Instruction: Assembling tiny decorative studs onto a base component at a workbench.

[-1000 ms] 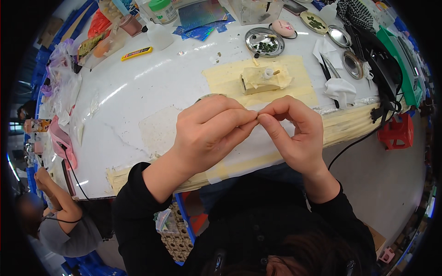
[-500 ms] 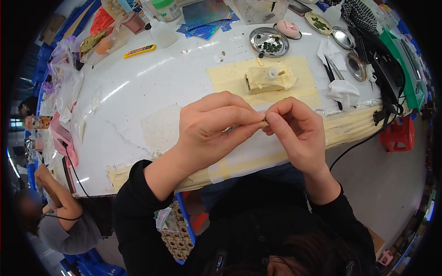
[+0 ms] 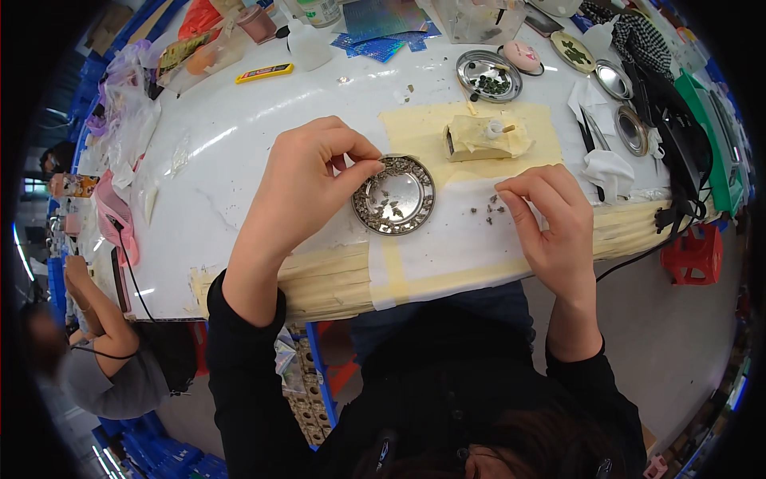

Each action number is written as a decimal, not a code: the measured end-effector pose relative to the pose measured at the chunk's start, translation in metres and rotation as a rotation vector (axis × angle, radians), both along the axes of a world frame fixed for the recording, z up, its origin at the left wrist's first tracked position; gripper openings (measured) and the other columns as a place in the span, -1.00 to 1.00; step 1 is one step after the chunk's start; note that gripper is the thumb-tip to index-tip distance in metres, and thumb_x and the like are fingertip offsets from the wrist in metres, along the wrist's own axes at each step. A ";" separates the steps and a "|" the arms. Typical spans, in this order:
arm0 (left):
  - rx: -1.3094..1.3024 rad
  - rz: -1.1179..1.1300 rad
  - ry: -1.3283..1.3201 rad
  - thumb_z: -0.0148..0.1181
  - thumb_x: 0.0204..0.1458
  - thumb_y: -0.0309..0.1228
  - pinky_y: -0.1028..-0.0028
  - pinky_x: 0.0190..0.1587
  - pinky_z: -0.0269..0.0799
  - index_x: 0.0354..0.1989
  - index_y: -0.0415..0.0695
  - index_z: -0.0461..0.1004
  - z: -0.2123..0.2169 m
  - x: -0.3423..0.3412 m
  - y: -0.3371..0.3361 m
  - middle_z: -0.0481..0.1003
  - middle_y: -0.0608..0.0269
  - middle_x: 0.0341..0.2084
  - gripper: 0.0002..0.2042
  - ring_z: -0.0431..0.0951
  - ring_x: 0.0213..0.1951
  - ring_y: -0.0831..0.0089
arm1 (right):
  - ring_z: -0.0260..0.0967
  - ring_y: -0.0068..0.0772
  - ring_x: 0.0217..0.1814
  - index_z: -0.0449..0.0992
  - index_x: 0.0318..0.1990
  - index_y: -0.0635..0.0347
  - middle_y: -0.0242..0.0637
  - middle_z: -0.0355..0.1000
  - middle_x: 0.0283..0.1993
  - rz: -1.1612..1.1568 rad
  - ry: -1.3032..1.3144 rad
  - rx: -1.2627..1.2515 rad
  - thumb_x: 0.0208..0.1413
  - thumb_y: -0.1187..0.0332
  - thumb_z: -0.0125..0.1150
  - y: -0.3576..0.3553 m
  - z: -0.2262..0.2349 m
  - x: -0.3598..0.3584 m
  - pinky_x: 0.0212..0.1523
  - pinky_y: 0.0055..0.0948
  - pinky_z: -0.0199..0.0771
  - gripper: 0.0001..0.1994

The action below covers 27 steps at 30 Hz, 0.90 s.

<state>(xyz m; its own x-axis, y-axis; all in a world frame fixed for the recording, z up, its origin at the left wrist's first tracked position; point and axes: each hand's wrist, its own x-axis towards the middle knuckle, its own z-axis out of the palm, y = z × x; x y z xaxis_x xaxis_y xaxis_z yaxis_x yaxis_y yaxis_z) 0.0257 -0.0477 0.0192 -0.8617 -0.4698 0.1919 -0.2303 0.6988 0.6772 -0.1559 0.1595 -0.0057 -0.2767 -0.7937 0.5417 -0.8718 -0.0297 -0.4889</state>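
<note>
A round metal dish (image 3: 405, 202) holds many small dark-grey pieces, most of them gathered along its rim. My left hand (image 3: 311, 180) is pinched, thumb and forefinger over the dish's upper left edge; what they hold, if anything, is too small to make out. To the right, several similar pieces (image 3: 490, 209) lie loose on a white sheet (image 3: 459, 255). My right hand (image 3: 550, 219) hovers beside them, its thumb and forefinger tips pressed together. Whatever is between those tips is also too tiny to name.
Beyond my hands sits a tape-covered block (image 3: 475, 144) on yellowish paper. Farther back are a dish of dark-green bits (image 3: 488, 84) and a yellow cutter (image 3: 264, 73). Tweezers (image 3: 594, 132) and tissue (image 3: 608, 170) lie right. Another person (image 3: 112, 367) sits at left.
My hands have parted from a fingertip-to-fingertip pinch, left hand moving left to the dish and right hand moving right. The dish and loose pieces, hidden before, now show. The view shifted slightly.
</note>
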 end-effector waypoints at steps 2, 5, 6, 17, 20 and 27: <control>-0.023 -0.023 -0.024 0.33 -0.07 -0.55 0.51 -0.43 0.32 -0.37 -0.22 0.62 -0.001 0.001 0.005 0.51 0.26 -0.50 -0.92 0.42 -0.49 0.49 | 0.31 -0.20 -0.40 0.54 -0.35 0.26 -0.26 0.40 -0.43 -0.024 -0.021 -0.013 0.02 0.54 0.27 0.002 0.002 -0.001 -0.38 -0.34 0.29 -0.95; -0.213 -0.090 0.063 0.33 -0.07 -0.54 0.45 -0.37 0.35 -0.34 -0.22 0.61 -0.009 -0.002 0.013 0.49 0.22 -0.49 -0.89 0.44 -0.44 0.36 | 0.32 -0.18 -0.39 0.56 -0.32 0.27 -0.24 0.41 -0.42 -0.038 -0.066 -0.025 0.01 0.54 0.28 0.003 0.002 0.000 -0.36 -0.33 0.31 -0.93; -0.261 -0.090 0.060 0.33 -0.08 -0.54 0.43 -0.36 0.35 -0.34 -0.22 0.60 -0.011 -0.004 0.016 0.48 0.20 -0.49 -0.89 0.45 -0.42 0.33 | 0.33 -0.18 -0.39 0.56 -0.31 0.27 -0.24 0.42 -0.42 -0.046 -0.081 -0.029 0.01 0.55 0.28 0.004 0.002 0.001 -0.36 -0.33 0.31 -0.93; -0.145 -0.149 -0.004 0.33 -0.11 -0.57 0.35 -0.31 0.38 -0.37 -0.22 0.54 -0.010 -0.002 0.020 0.48 0.19 -0.50 -0.88 0.47 -0.36 0.24 | 0.39 -0.19 -0.36 0.58 -0.33 0.25 -0.25 0.46 -0.42 0.000 -0.110 -0.049 -0.02 0.53 0.33 0.005 0.002 0.003 -0.34 -0.36 0.34 -0.92; -0.147 -0.137 0.024 0.32 -0.11 -0.58 0.35 -0.31 0.38 -0.38 -0.22 0.55 -0.014 -0.002 0.022 0.49 0.18 -0.49 -0.89 0.47 -0.36 0.24 | 0.39 -0.20 -0.37 0.58 -0.34 0.25 -0.25 0.45 -0.43 -0.005 -0.112 -0.053 -0.01 0.53 0.32 0.005 0.001 0.003 -0.35 -0.35 0.34 -0.93; -0.299 -0.113 -0.019 0.30 -0.10 -0.56 0.36 -0.28 0.40 -0.39 -0.20 0.55 -0.012 -0.006 0.020 0.51 0.20 -0.47 -0.92 0.49 -0.34 0.23 | 0.40 -0.26 -0.39 0.58 -0.35 0.26 -0.26 0.45 -0.44 -0.076 -0.144 -0.035 0.01 0.53 0.30 0.009 0.003 0.000 -0.36 -0.40 0.33 -0.96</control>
